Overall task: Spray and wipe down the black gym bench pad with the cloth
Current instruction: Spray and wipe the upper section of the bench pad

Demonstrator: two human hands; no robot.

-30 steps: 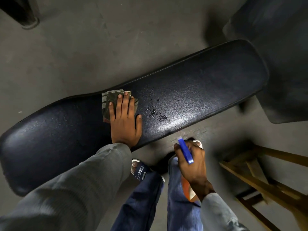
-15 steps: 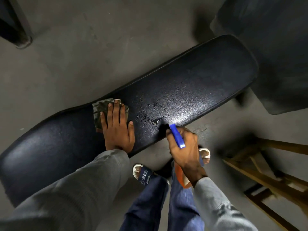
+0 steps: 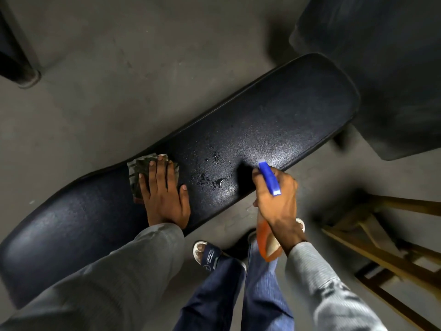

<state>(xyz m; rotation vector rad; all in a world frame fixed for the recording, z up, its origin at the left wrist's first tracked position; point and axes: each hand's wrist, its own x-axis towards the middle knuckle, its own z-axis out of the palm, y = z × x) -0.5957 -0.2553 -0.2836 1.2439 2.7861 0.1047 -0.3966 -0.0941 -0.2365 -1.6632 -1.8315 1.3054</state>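
We observe the black bench pad (image 3: 274, 130) lying diagonally across the view, its ends at roughly 8 o'clock and 2 o'clock, above a grey concrete floor (image 3: 119, 68). The pad surface is textured and glossy. A patch of liquid droplets (image 3: 212, 170) sits on the pad near the view centre, at about 3 o'clock from the cloth.

The left hand (image 3: 164, 194) lies flat, palm down, on the pad, fingers extended toward 12 o'clock. Its grip is fully spread and closed on nothing; it presses the folded patterned cloth (image 3: 138, 173) against the pad. The cloth protrudes at 10 o'clock from the fingertips, near the far edge of the pad.

The right hand (image 3: 276, 197) is at 3 o'clock from the left hand, over the near edge of the pad. Its grip is wrapped closed around the neck of the spray bottle (image 3: 268, 177). The blue spray head points toward 11 o'clock, at the pad; the orange bottle body extends toward 6 o'clock beneath the wrist. We cannot tell whether the trigger is depressed.

Both sleeves are grey. Jeans and a sandalled foot (image 3: 210, 254) appear at 6 o'clock. A wooden frame (image 3: 381, 240) stands at 4 o'clock.
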